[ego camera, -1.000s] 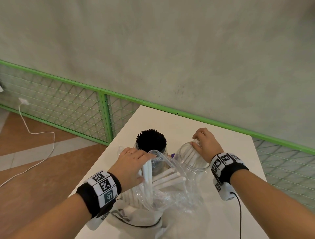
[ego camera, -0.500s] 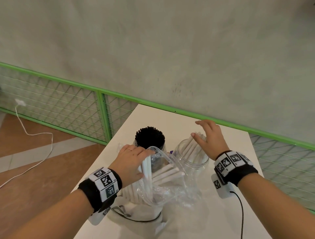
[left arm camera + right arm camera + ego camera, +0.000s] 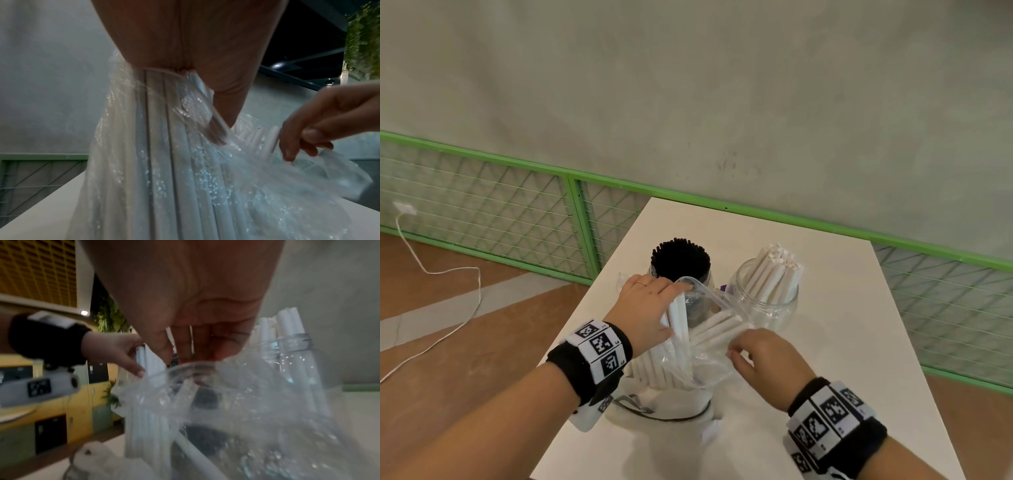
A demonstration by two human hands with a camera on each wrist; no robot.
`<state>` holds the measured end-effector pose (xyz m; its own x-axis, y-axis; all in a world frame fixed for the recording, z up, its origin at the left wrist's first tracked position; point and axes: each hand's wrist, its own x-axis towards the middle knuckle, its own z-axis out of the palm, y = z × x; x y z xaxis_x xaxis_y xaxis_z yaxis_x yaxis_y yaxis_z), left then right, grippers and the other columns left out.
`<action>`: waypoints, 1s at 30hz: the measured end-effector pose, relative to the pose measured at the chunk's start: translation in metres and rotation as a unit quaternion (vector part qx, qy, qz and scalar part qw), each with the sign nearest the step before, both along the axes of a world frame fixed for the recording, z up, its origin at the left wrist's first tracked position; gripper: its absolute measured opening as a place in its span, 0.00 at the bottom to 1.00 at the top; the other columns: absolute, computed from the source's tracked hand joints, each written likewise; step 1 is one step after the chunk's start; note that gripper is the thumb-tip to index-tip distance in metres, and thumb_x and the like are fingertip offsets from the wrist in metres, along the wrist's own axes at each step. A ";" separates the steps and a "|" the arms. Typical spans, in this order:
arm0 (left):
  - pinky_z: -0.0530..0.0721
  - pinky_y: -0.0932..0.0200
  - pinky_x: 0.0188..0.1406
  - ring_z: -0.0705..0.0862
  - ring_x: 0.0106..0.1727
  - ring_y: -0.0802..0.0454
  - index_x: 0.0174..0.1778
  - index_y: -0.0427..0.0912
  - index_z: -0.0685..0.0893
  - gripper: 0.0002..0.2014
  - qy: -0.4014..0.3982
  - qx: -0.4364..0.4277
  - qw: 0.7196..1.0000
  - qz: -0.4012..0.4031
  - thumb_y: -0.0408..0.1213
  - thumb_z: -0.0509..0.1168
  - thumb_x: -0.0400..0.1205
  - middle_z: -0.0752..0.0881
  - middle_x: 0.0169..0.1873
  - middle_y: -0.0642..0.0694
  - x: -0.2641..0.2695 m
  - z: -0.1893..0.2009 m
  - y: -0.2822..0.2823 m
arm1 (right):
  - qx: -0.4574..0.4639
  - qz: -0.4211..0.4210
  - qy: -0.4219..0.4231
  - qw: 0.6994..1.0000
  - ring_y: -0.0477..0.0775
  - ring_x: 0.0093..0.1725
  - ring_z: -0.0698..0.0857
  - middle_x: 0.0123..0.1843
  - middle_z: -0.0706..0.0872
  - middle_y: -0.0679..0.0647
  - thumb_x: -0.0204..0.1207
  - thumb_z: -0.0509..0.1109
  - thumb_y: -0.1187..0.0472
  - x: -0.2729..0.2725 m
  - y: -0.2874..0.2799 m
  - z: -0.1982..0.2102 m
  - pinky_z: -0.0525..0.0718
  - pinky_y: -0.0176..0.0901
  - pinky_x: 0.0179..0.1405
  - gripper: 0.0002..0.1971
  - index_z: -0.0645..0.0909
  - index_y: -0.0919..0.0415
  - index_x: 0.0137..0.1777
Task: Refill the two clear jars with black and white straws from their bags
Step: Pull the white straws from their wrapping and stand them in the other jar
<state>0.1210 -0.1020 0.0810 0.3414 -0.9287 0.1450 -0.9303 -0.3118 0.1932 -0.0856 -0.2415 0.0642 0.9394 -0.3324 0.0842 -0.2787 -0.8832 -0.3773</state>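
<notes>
My head view is evenly lit and sharp, with soft shadows on the table (image 3: pixel 825 342) and straight lines bowing at the edges. Both wrist views are dimmer and smeared by motion blur. I see glare speckling the bag (image 3: pixel 216 186), and my right hand (image 3: pixel 185 296) fills its view, dark and out of focus.

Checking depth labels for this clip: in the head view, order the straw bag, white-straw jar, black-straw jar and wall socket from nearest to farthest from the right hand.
1. Straw bag: at the right hand's fingertips, table front.
2. White-straw jar: just beyond, right side.
3. Black-straw jar: back left, behind the bag.
4. Wall socket: far left, off the table.
</notes>
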 end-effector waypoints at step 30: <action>0.54 0.54 0.75 0.67 0.73 0.48 0.82 0.53 0.47 0.45 0.009 0.050 0.998 -0.027 0.49 0.67 0.75 0.70 0.74 0.50 0.004 0.005 0.005 | 0.411 -0.179 -0.176 0.876 0.42 0.49 0.81 0.47 0.81 0.42 0.68 0.77 0.68 0.099 0.051 -0.019 0.75 0.23 0.40 0.19 0.75 0.53 0.54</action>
<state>0.1252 -0.0971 0.0865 0.2926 -0.9552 0.0452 -0.9430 -0.2803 0.1796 0.0129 -0.1903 0.0454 0.7265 -0.6846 -0.0586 -0.2214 -0.1526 -0.9632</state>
